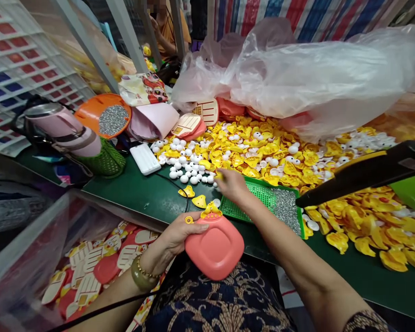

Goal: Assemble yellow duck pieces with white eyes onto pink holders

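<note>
left fingers (193,226) clenched on pink plastic shell (217,249) — right fingers (225,178) pinching yellow piece (219,174)

A coral-pink rounded-square plastic shell (215,249) rests in the left hand (180,235), a yellow scalloped piece (211,211) standing at its far edge; another yellow piece (219,174) sits pinched in the right hand (232,185) just beyond the shell.

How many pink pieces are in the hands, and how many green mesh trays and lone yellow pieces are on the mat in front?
Pink rubber piece in the left hand: 1
Green mesh tray: 1
Lone yellow pieces on the green mat: 2
Total: 4
</note>
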`<state>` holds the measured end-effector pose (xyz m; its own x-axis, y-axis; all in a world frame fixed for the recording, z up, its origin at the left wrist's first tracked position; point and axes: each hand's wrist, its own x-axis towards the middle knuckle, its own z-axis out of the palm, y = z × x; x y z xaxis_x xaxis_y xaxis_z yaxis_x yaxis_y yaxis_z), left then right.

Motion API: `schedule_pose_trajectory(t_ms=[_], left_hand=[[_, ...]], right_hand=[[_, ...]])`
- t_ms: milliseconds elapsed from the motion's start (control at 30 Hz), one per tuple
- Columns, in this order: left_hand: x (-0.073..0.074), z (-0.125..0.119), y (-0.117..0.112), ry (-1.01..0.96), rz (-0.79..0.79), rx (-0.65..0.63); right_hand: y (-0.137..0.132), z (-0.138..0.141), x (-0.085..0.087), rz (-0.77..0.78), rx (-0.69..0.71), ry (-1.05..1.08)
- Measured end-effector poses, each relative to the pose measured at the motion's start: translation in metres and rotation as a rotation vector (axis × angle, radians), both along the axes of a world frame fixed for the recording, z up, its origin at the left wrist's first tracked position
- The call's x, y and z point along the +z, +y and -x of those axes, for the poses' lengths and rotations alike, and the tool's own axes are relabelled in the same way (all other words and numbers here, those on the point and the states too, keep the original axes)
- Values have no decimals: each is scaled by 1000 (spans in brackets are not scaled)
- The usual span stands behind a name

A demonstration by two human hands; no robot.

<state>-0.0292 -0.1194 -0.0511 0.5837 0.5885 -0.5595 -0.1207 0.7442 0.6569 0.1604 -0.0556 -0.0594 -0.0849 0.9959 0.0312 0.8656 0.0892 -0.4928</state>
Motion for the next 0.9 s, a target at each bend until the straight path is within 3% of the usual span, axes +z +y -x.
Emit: schedule_pose_trajectory(t_ms=[100,133,233,333,500,567,633,733,833,900], left_hand=[[2,-11,3,-22,11,-17],[2,-15,4,-32,9,-27],[3,-28,9,-40,6,-42],[2,-39,12,-24,21,-46],[-4,-47,9,21,34,-31],[-7,-47,7,34,33,-20],[-10,-48,5,40,32,-7],[-11,-51,3,40,24,7],[-9,-57,1,28,8,3],[-6,-62,1,22,-17,-11]], right_hand=[[-28,-35,-15,3,-232,467],[-40,-45,-23,11,-276,537],[-73,-67,-42,-93,-311,336],[-90,-77,-49,-211,-224,31],[-87,-82,-48,-122,8,-33],[-82,-82,-47,-68,6,38],[-80,-81,-43,-8,-84,212],[-85,-75,-28,177,-183,684],[-96,-68,-11,326,-118,996],[-102,-63,-4,293,-38,965]])
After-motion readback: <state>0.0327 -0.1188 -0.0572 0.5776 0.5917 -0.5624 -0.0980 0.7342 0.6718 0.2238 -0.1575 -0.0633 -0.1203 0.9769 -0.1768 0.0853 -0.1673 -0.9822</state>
